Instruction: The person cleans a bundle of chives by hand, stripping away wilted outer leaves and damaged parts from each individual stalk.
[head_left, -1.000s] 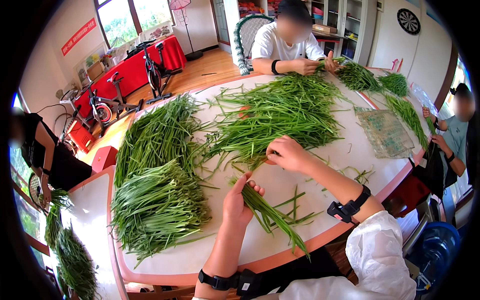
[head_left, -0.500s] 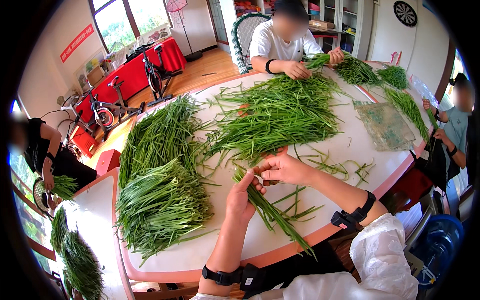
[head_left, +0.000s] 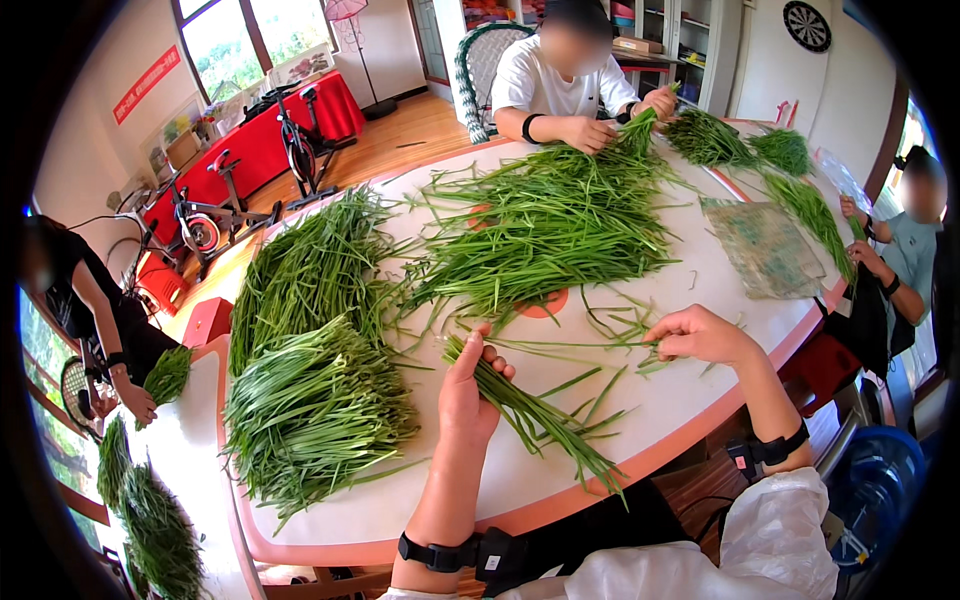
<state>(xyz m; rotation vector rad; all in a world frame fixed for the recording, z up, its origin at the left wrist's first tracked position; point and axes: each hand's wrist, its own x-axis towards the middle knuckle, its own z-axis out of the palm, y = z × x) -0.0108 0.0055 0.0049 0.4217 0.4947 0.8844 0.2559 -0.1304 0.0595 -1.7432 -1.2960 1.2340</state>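
Note:
A small bundle of garlic chives is gripped in my left hand, its long green ends slanting down to the right over the table's near edge. Out to the right, my right hand pinches the end of a thin chive blade, which stretches almost level from beside my left hand. Loose scraps of leaf lie on the table under my right fingers. Left of my hands is a thick, neatly stacked pile of chives, with another pile behind it. A large loose heap spreads ahead of both hands.
Across the white table a person handles chives. Another person is at the right, and one at the left by a side table with more chives. A stained greenish sheet lies at the right.
My right hand has moved away from my left to the right, drawing a thin blade out with it. My left hand keeps the bundle. The person at the left has reached lower.

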